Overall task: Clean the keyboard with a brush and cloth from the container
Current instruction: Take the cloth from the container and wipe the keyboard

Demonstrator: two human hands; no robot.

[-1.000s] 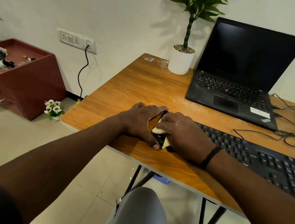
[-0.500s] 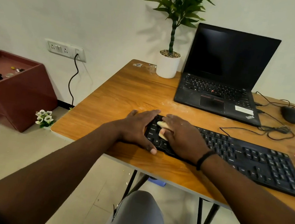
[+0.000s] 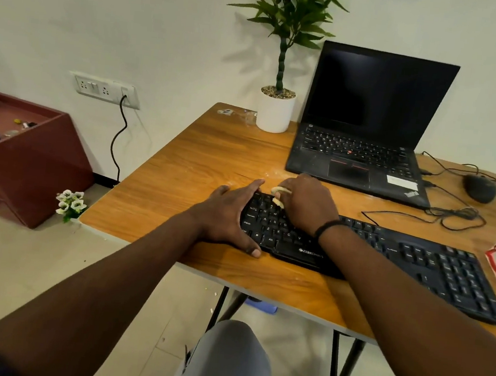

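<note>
One keyboard (image 3: 387, 253) on table (image 3: 181, 161); one laptop (image 3: 366, 139) at 12 o'clock. Left hand (image 3: 231, 217) flat, unclenched, bracing it; right hand (image 3: 306, 203) clutches one cloth (image 3: 278, 195).

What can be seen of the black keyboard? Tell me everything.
The black keyboard is a full-size plastic board with white key legends, a number pad at its right end and a ZEBRONICS mark below the space bar. It lies flat, slightly angled, on the wooden table, in front of the laptop. The left hand braces its left end; the right hand presses a pale cloth on its upper-left keys.
</note>
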